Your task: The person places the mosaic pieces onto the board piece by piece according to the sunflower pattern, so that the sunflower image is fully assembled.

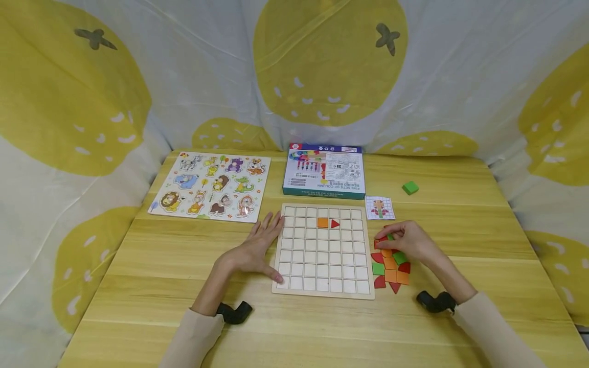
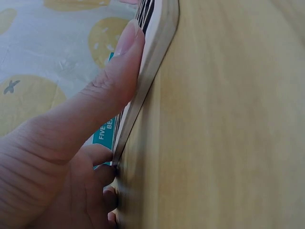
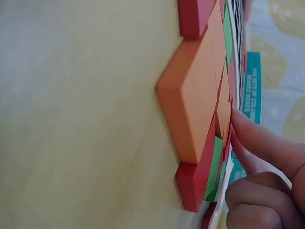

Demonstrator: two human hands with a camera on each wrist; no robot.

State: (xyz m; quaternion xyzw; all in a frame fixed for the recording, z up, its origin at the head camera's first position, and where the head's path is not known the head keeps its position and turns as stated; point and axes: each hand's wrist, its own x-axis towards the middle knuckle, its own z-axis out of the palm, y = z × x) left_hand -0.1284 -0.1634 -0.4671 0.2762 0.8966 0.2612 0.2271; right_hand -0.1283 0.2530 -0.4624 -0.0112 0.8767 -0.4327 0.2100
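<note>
A pale wooden grid board (image 1: 323,295) lies on the table, with an orange square (image 1: 323,223) and a red triangle (image 1: 335,224) in cells of its second row from the far side. My left hand (image 1: 255,250) rests spread along the board's left edge, its thumb (image 2: 107,86) on the rim near the close corner. My right hand (image 1: 409,240) is over a pile of red, orange and green pieces right of the board. Its thumb and index finger pinch a red piece (image 1: 377,245), mostly covered by the fingertips. An orange piece (image 3: 195,95) lies at the pile's near side.
A small pattern card (image 1: 380,208) lies by the board's far right corner. Beyond the board is a flat box (image 1: 324,171). An animal puzzle (image 1: 209,186) lies at the far left, and a green block (image 1: 410,187) sits apart at the far right. A fruit-print curtain hangs behind.
</note>
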